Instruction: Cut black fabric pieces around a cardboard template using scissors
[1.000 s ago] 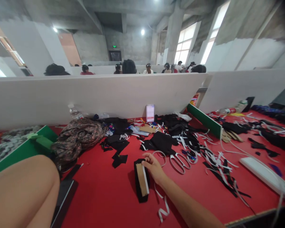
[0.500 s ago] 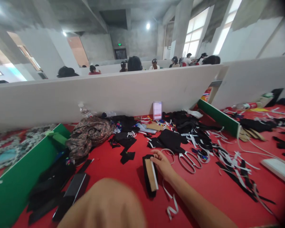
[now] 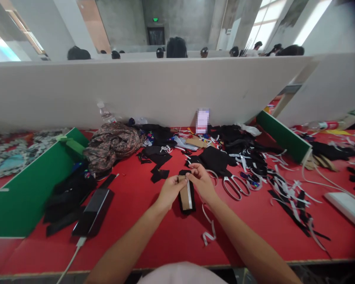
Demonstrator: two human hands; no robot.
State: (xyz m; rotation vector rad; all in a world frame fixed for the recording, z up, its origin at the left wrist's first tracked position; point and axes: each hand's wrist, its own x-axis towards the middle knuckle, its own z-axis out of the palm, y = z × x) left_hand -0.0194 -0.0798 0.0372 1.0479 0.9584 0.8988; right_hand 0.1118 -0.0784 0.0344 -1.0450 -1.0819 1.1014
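Near the middle of the red table, a tan cardboard strip (image 3: 184, 199) lies against a slightly larger black fabric piece (image 3: 187, 212). A narrow white tape strip (image 3: 190, 195) runs along the cardboard's right side. My left hand (image 3: 170, 192) pinches the far end of the cardboard from the left. From the right, my right hand (image 3: 201, 182) has its thumb and finger closed at the same end, by the top of the tape. The fingertips of both hands nearly meet there. Large scissors (image 3: 236, 187) with pale handles rest to the right of my right hand.
Black cloth scraps (image 3: 214, 159) and white strips spread across the back and right. A phone (image 3: 202, 121) leans on the white partition (image 3: 154, 90). At left are a dark device with a cable (image 3: 93, 213), bundled patterned cloth (image 3: 115, 144) and a green divider (image 3: 32, 201). People sit beyond the partition.
My left hand has come from close to the camera to the far end of the cardboard, joining my right hand. The view has tipped downward.
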